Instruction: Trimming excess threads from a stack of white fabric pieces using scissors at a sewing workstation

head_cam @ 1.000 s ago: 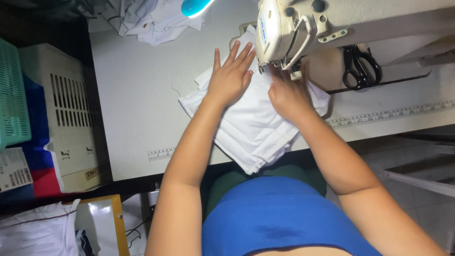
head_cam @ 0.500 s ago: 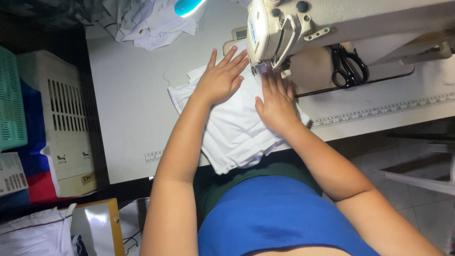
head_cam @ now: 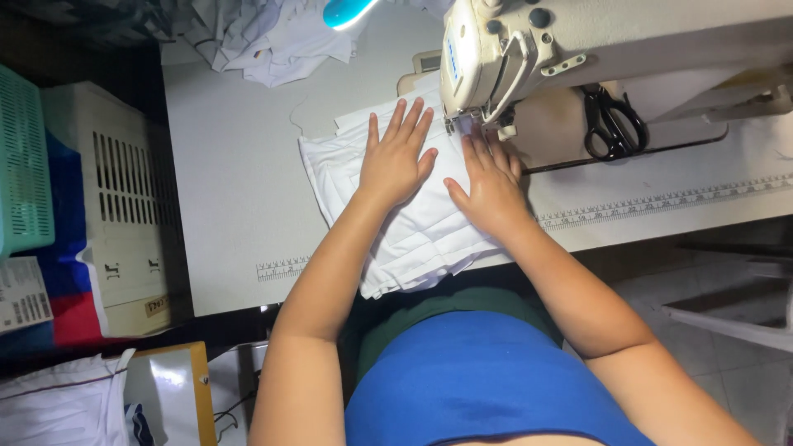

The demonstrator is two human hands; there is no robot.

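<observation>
Here, both hands lying flat on white cloth [head_cam: 417,235] on desk [head_cam: 239,182]. Left hand [head_cam: 396,161] spread, pressing cloth; right hand [head_cam: 491,186] flat, fingers together, nearer needle, fingertips nearly touching presser foot [head_cam: 464,125]. Cloth's long axis running from needle toward body.

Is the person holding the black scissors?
No, the black scissors lie on the sewing machine's bed, while both the left hand and right hand press flat on the white cloth.

white printed label [head_cam: 23,295], far left, blue-red package [head_cam: 66,272]
</observation>
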